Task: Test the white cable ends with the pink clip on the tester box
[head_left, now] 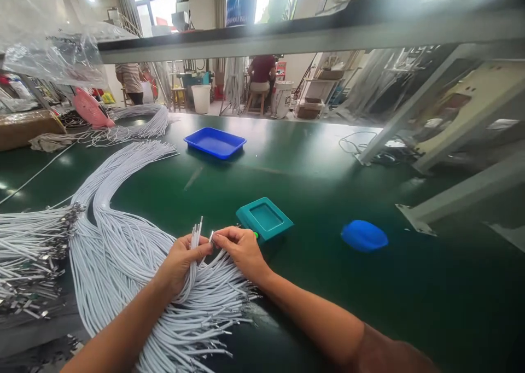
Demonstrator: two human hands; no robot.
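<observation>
My left hand (pixel 183 258) is wrapped round several white cables, whose ends stick up between thumb and fingers. Close beside it, my right hand (pixel 241 248) pinches the metal tip of one cable (pixel 211 237). Under both hands spreads a large bundle of white cables (pixel 135 247), curving up toward the back left, with loose ends pointing right. A teal device (pixel 266 217) with a recessed square top sits just behind my right hand; a small green spot shows at its near edge.
A blue tray (pixel 215 143) lies farther back on the green table (pixel 311 187). At right are a blue object (pixel 364 235) and metal frame legs (pixel 435 198). More cables (pixel 33 252) lie at left. Two people are in the background, beyond a long rail (pixel 262 44).
</observation>
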